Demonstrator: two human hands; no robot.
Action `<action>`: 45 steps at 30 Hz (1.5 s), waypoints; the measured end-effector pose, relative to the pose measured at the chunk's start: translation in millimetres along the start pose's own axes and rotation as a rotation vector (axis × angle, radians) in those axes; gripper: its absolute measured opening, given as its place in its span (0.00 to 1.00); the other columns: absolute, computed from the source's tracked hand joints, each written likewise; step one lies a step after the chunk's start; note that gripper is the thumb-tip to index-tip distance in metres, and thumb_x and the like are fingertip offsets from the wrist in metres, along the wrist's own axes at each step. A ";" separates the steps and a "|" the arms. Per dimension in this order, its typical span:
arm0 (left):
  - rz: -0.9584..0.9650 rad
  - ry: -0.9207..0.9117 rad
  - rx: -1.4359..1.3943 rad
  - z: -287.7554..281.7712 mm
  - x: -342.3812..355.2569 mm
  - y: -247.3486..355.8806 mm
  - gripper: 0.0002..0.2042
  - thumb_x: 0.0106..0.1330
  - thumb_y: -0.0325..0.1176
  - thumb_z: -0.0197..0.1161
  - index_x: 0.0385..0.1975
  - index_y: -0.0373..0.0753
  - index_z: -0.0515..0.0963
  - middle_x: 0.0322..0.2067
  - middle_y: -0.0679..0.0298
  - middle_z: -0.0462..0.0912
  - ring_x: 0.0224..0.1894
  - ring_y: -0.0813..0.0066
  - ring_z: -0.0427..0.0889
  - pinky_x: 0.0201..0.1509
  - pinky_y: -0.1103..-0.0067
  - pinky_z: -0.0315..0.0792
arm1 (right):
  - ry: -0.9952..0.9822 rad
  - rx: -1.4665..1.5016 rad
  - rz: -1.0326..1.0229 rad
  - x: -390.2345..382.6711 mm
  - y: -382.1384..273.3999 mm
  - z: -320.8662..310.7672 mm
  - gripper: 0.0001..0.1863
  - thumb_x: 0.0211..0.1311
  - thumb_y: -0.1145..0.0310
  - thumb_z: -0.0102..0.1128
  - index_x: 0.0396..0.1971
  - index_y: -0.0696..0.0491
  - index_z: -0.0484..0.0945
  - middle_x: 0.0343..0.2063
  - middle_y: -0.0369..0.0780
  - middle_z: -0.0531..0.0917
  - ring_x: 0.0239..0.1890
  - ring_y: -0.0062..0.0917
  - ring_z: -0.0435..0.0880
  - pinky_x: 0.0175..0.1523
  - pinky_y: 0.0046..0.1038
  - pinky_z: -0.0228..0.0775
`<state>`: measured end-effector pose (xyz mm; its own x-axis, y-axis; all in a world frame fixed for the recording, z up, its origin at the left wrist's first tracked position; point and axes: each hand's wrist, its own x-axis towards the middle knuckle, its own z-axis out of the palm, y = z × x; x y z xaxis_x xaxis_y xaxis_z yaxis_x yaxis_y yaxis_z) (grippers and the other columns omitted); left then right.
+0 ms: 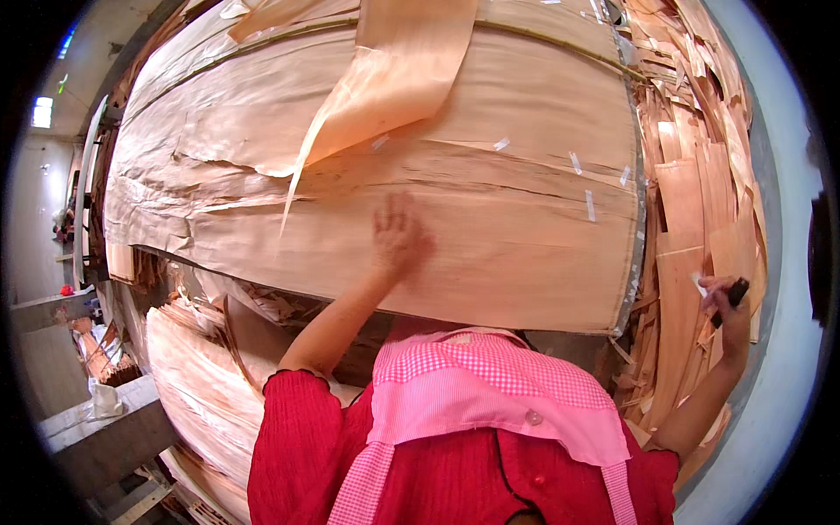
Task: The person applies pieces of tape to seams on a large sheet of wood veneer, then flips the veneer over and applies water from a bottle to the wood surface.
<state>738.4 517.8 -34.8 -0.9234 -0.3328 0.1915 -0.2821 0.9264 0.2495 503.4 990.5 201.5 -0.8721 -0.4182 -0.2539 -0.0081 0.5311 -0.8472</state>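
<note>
My left hand (401, 234), blurred by motion, is on or just over a broad pale wood veneer sheet (534, 254), fingers apart. The sheet has cracks, wrinkles and small pieces of white tape (590, 206) toward its right side. A loose veneer strip (385, 79) curls across its upper middle, its narrow tip above and left of my left hand. At the far right, my right hand (726, 306) is closed round a black-handled tool (737, 293), with a small white piece (701, 284) at its fingertips, over veneer scraps.
Veneer offcuts (678, 175) are heaped along the right, beside a pale blue surface (779, 262). A thin rod (542, 39) crosses the sheet's far part. More veneer stacks (201, 394) lie below left, near a grey beam (105, 437) with a pale object on it.
</note>
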 end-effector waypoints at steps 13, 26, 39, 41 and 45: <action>0.142 -0.129 -0.089 -18.8 -2.9 -78.2 0.27 0.58 0.49 0.52 0.58 0.48 0.62 0.63 0.59 0.53 0.66 0.56 0.46 0.66 0.56 0.34 | -0.182 0.313 0.352 -72.9 2.7 255.7 0.07 0.55 0.70 0.56 0.27 0.59 0.73 0.21 0.38 0.78 0.25 0.20 0.76 0.35 0.23 0.69; 0.468 0.333 0.231 -83.8 33.1 -181.3 0.27 0.55 0.43 0.58 0.55 0.43 0.65 0.62 0.55 0.52 0.64 0.55 0.52 0.63 0.51 0.41 | -0.113 0.224 0.521 -129.6 -44.2 380.5 0.10 0.54 0.70 0.56 0.34 0.60 0.73 0.24 0.41 0.80 0.20 0.19 0.76 0.27 0.20 0.68; 0.304 0.828 0.294 -195.0 191.0 -228.0 0.03 0.46 0.34 0.55 0.16 0.47 0.75 0.22 0.66 0.75 0.31 0.69 0.75 0.33 0.69 0.68 | -0.200 0.273 0.428 -90.6 -37.2 404.2 0.06 0.54 0.73 0.56 0.30 0.57 0.71 0.31 0.42 0.81 0.30 0.25 0.79 0.36 0.26 0.69; 0.200 0.798 0.341 -212.1 200.3 -191.6 0.02 0.46 0.33 0.55 0.16 0.45 0.73 0.20 0.65 0.74 0.22 0.69 0.75 0.25 0.72 0.69 | -0.269 0.253 0.389 -84.4 -29.9 407.6 0.06 0.53 0.74 0.57 0.30 0.57 0.71 0.32 0.42 0.81 0.33 0.25 0.79 0.40 0.26 0.68; 0.654 0.910 0.104 -210.0 142.9 -188.9 0.02 0.47 0.31 0.55 0.19 0.42 0.70 0.21 0.64 0.70 0.28 0.69 0.75 0.32 0.77 0.70 | -0.446 0.169 0.381 -68.4 -69.4 436.3 0.06 0.51 0.77 0.56 0.30 0.56 0.71 0.31 0.41 0.81 0.35 0.26 0.78 0.43 0.27 0.67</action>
<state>714.5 258.2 144.8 -0.3800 0.2566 0.8887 0.1268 0.9661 -0.2248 777.0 660.7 74.1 -0.5091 -0.5099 -0.6934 0.3737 0.5948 -0.7118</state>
